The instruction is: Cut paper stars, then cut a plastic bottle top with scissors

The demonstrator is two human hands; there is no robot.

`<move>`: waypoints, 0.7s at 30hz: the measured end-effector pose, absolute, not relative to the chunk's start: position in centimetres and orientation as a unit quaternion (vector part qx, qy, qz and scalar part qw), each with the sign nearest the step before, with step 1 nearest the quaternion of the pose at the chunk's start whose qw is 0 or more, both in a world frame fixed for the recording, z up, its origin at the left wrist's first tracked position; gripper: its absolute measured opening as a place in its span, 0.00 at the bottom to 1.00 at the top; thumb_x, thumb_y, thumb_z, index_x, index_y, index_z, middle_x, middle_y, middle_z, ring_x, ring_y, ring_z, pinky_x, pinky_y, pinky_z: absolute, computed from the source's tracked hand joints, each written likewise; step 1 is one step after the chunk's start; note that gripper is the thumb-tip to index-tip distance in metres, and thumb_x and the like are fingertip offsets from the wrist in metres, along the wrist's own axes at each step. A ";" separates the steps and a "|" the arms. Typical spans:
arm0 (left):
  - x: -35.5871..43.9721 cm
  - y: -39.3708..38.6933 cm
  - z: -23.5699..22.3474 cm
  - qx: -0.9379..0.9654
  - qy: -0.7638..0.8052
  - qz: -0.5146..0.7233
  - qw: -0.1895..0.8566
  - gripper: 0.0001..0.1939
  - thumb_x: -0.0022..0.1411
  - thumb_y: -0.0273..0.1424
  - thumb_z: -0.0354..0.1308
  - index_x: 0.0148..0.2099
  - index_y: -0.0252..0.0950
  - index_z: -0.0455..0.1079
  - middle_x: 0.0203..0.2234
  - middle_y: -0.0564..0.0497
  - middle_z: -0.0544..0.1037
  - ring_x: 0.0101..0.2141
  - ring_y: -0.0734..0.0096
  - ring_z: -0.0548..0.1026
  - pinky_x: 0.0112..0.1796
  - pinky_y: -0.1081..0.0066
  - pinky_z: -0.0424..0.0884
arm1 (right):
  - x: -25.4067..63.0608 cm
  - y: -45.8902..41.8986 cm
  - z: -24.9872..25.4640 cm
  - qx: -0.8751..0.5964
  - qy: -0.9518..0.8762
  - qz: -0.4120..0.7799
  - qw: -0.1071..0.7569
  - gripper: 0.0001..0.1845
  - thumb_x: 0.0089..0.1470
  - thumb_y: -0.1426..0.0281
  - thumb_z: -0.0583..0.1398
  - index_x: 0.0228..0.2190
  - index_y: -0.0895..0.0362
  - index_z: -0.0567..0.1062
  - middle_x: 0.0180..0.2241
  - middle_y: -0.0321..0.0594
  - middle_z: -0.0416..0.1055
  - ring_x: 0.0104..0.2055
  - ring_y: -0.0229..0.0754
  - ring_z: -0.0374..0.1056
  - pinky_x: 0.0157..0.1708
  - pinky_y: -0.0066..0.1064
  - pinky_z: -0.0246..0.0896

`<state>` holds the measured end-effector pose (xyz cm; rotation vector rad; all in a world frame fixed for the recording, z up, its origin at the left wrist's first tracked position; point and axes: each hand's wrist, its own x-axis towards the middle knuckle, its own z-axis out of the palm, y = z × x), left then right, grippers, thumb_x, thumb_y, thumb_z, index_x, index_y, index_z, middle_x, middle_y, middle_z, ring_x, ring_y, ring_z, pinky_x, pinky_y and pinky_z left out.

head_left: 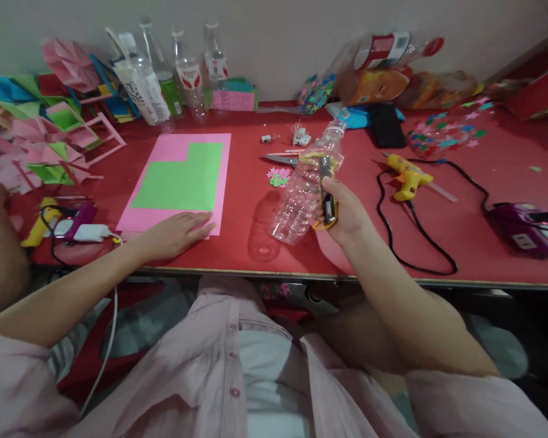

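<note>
My left hand [180,234] lies flat, fingers stretched, on the near edge of a pink paper sheet [139,210]. On that sheet rests a green paper [178,185] with one corner cut out. My right hand [344,210] is closed around a small black-and-silver tool [327,191] with yellow edging, its exact kind unclear. Right beside it is a clear plastic bottle [301,194] without a label; I cannot tell whether the hand also grips it. Scissors [281,160] lie partly hidden behind the bottle, near a pile of pink and green paper stars [279,177].
A yellow glue gun [406,176] with a looping black cord lies right, near a purple power strip [525,228]. Another glue gun [43,222] is at left. Upright bottles [192,85], folded paper shapes [59,134], a black phone-like object [387,126] and star-decorated bottles [447,131] line the back.
</note>
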<state>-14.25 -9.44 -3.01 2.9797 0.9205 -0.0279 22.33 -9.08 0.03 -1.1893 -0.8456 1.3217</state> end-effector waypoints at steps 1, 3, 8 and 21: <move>-14.4 -9.4 -2.9 0.954 0.299 -0.012 0.013 0.22 0.68 0.26 0.44 0.63 0.35 0.62 0.62 0.35 0.66 0.61 0.57 0.67 0.58 0.53 0.65 | 22.3 -9.0 0.0 -0.503 -0.357 0.558 0.555 0.21 0.40 0.54 0.68 0.26 0.52 0.65 0.20 0.29 0.60 0.17 0.32 0.53 0.15 0.28 0.49; -14.5 -9.3 -2.7 0.954 0.300 -0.024 0.012 0.25 0.65 0.21 0.45 0.63 0.36 0.62 0.63 0.37 0.66 0.62 0.57 0.65 0.59 0.53 0.65 | 22.4 -9.0 -0.1 -0.501 -0.355 0.561 0.555 0.22 0.39 0.54 0.69 0.26 0.52 0.65 0.19 0.29 0.60 0.17 0.31 0.53 0.15 0.28 0.48; -13.1 -8.7 -2.5 0.949 0.315 -0.012 0.030 0.27 0.60 0.23 0.49 0.62 0.36 0.64 0.63 0.40 0.66 0.63 0.56 0.64 0.61 0.52 0.61 | 22.5 -8.6 -0.5 -0.504 -0.348 0.564 0.553 0.21 0.41 0.55 0.67 0.27 0.52 0.64 0.20 0.28 0.61 0.17 0.31 0.55 0.15 0.28 0.48; -10.8 -7.5 -4.3 0.903 0.406 0.085 0.109 0.35 0.64 0.52 0.46 0.65 0.35 0.58 0.67 0.36 0.58 0.67 0.49 0.55 0.65 0.45 0.49 | 22.3 -8.5 0.5 -0.501 -0.342 0.595 0.527 0.19 0.45 0.57 0.65 0.28 0.52 0.63 0.21 0.28 0.60 0.18 0.31 0.55 0.17 0.28 0.49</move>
